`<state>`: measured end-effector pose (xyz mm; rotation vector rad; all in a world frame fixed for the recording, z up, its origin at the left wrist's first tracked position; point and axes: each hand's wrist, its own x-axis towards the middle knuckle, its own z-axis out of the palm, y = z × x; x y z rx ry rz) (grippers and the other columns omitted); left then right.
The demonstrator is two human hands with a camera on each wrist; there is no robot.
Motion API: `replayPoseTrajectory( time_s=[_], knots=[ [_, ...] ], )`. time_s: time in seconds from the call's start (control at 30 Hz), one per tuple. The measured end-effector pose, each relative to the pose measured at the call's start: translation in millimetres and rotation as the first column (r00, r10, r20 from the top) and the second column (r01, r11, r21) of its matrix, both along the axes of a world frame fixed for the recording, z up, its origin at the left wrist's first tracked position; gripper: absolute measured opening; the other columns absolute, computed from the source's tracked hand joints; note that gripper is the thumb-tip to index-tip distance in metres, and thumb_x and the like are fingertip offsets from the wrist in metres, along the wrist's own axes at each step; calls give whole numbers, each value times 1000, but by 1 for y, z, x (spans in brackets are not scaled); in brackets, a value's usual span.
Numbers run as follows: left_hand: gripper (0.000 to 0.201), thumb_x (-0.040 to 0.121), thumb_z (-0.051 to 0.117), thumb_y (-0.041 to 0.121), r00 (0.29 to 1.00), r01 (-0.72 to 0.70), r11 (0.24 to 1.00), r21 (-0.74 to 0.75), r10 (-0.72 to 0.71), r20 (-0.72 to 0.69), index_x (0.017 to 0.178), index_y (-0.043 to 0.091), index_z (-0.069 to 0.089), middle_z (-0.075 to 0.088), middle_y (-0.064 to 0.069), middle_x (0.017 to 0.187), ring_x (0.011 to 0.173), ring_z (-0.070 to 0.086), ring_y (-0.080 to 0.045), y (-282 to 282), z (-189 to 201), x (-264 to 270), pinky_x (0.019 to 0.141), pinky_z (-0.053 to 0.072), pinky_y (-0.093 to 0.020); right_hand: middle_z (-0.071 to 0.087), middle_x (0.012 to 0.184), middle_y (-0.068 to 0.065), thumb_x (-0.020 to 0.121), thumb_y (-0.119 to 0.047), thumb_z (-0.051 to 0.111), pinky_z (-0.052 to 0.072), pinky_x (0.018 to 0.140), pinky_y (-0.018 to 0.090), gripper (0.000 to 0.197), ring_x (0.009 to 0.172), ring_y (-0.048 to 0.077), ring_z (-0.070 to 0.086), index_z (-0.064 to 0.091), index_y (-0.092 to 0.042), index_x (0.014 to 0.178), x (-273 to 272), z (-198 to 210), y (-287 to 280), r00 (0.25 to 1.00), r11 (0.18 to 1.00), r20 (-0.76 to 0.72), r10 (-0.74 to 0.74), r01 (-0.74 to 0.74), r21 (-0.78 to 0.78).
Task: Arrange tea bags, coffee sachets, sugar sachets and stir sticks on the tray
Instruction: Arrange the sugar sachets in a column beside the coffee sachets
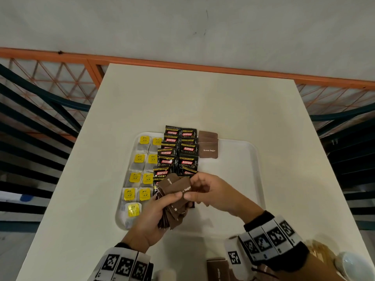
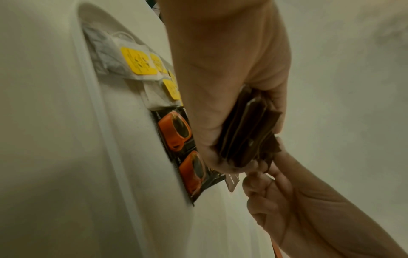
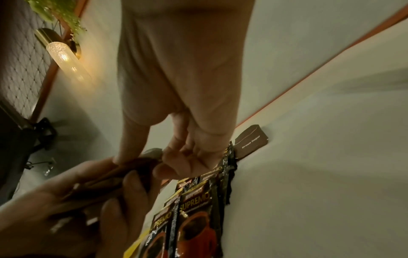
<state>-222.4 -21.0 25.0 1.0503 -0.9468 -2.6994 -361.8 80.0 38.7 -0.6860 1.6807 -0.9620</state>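
Observation:
A white tray (image 1: 243,179) lies on the table. On it, tea bags with yellow tags (image 1: 140,177) fill two columns at the left, black coffee sachets (image 1: 178,153) overlap in two columns in the middle, and brown sugar sachets (image 1: 208,146) lie at the back right of them. My left hand (image 1: 154,211) grips a fanned stack of brown sugar sachets (image 1: 174,199) above the tray's near side. My right hand (image 1: 205,191) pinches the top sachet (image 1: 185,189) of that stack. In the left wrist view the stack (image 2: 249,129) sits between thumb and fingers.
More brown sachets (image 1: 218,268) lie at the table's near edge, beside wooden stir sticks (image 1: 322,252) and a white cup (image 1: 353,264) at the near right. The tray's right half is bare. Dark chairs flank the table; an orange rail runs behind.

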Motion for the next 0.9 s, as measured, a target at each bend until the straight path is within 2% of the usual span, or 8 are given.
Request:
replayPoseTrajectory(
  time_s=[0.13,0.33,0.43,0.53,0.63,0.77,0.83,0.9],
  knots=[
    [32,76,56,18,999,-33,999,33,32,12,102,4,66,68,-15,79,62,65,-22,0,-1,2,55,54,-27,66,87,3,82,-16,68,47,55,20,16,63,8,58,60,-14,95,2,-5,5,992,992,54,-118,119,-32],
    [26,77,52,19,1000,-26,999,45,26,3,80,12,77,71,-13,89,72,67,-24,-4,-1,7,62,55,-27,64,72,5,79,0,68,51,55,18,15,56,10,62,56,-9,76,-25,-13,14,887,897,168,-430,441,-32],
    [27,77,53,19,1000,-2,999,46,2,8,85,10,76,71,-15,95,75,67,-26,-2,1,6,63,55,-30,63,70,8,79,-2,68,51,51,16,15,51,9,62,55,-9,75,-46,-25,12,826,826,85,-557,562,-43],
    [33,76,53,16,1000,4,998,64,-5,11,103,2,67,70,-18,101,76,69,-29,0,0,5,62,56,-31,64,73,11,84,-3,63,53,54,16,7,54,9,65,58,-6,82,-62,-38,8,782,779,48,-621,623,-73],
    [31,76,50,12,1000,17,998,57,-16,-19,97,3,71,69,-20,103,79,68,-30,0,-1,4,66,53,-33,64,76,11,86,-3,61,54,56,17,5,60,14,64,59,-6,83,-71,-47,3,759,757,38,-650,651,-62],
    [36,78,45,6,997,0,996,84,6,-75,101,15,72,69,-20,99,79,66,-32,-1,-2,6,66,55,-34,62,72,6,84,-13,65,43,56,22,10,60,13,55,60,-14,77,-74,-56,-4,754,767,-194,-627,642,15],
    [40,78,45,5,996,-1,994,107,11,-91,110,16,66,68,-20,100,79,66,-33,-3,-2,5,65,56,-34,59,68,-1,83,-17,67,40,63,23,8,63,12,52,62,-13,79,-75,-58,-7,730,767,-323,-602,642,22],
    [43,76,48,5,996,11,995,95,-2,-90,115,15,62,68,-20,99,77,66,-32,-3,-2,6,64,56,-34,60,76,-2,82,-19,68,41,74,25,12,74,14,54,64,-9,88,-75,-59,-8,703,764,-402,-587,645,13]
  ],
)
